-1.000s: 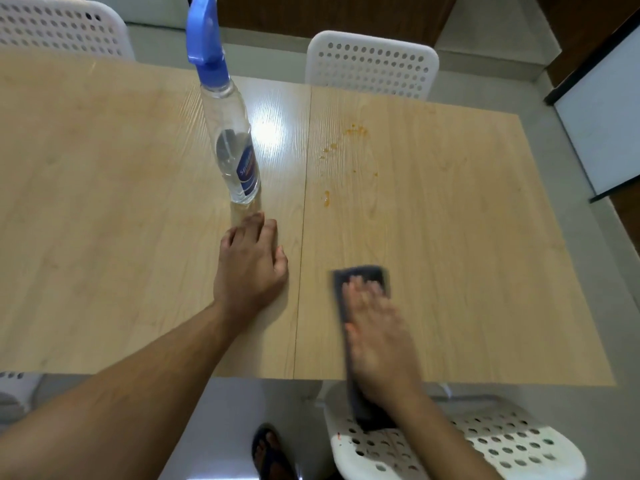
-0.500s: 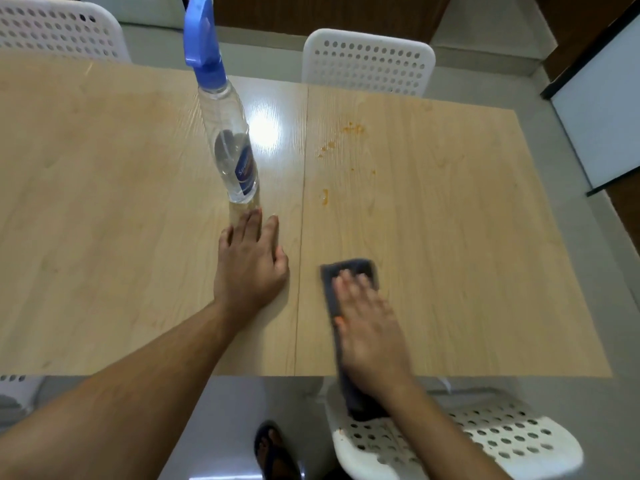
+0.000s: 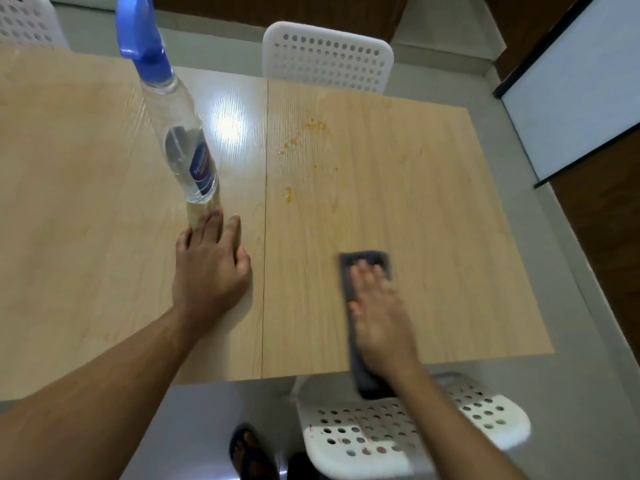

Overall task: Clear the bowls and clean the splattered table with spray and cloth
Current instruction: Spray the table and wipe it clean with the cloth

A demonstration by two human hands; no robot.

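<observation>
Your right hand (image 3: 377, 306) lies flat with straight fingers on the dark grey cloth (image 3: 363, 261), pressing it onto the tabletop (image 3: 433, 237) near the front edge on the right panel; the hand is motion-blurred, so finer finger detail cannot be told. The cloth's far end shows past your fingertips, and its near end hangs over the tabletop's front edge, above the seat of a white perforated chair (image 3: 408, 431).

Your left hand (image 3: 207, 268) rests palm down on the left panel, fingers straight and slightly spread, holding nothing. Its fingertips lie just beside the base of the spray bottle (image 3: 183, 147), a clear bottle with a blue trigger head that stands upright on the tabletop.

Beyond the cloth, well apart from it, orange splatters (image 3: 288, 195) dot the right panel close to the seam between the two panels, with more specks farther back.

Another white perforated chair (image 3: 329, 60) stands at the far side. Below the front edge, a foot in a dark sandal (image 3: 249, 452) shows on the grey floor.
</observation>
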